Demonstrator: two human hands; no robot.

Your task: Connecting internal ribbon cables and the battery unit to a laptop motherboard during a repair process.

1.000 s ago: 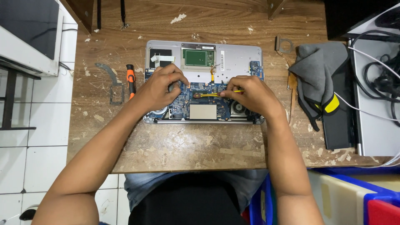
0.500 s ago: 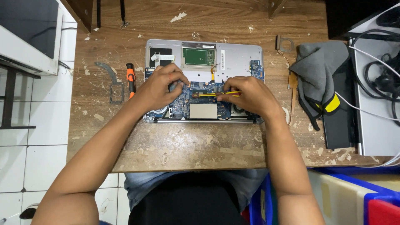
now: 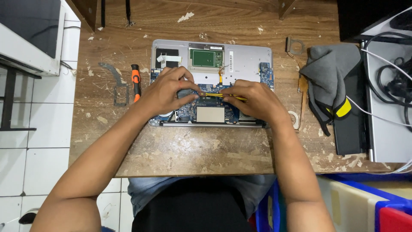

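An opened silver laptop base (image 3: 244, 58) lies on a worn wooden table (image 3: 193, 150), with its blue circuit board (image 3: 191, 112) and a green board (image 3: 207, 58) exposed. My left hand (image 3: 165, 90) rests on the left part of the blue board, fingertips pinching near its middle. My right hand (image 3: 255, 101) holds a thin yellow tool (image 3: 216, 95) whose tip points left toward my left fingertips. What sits under the fingertips is hidden.
An orange-handled screwdriver (image 3: 136, 81) and a grey metal bracket (image 3: 113, 81) lie left of the laptop. A grey cloth (image 3: 330, 73) covers a dark device on the right, beside cables (image 3: 392, 86). Blue bins (image 3: 343, 202) stand below the table's right edge.
Both hands stay on the board; the yellow tool and my right hand have shifted only slightly.
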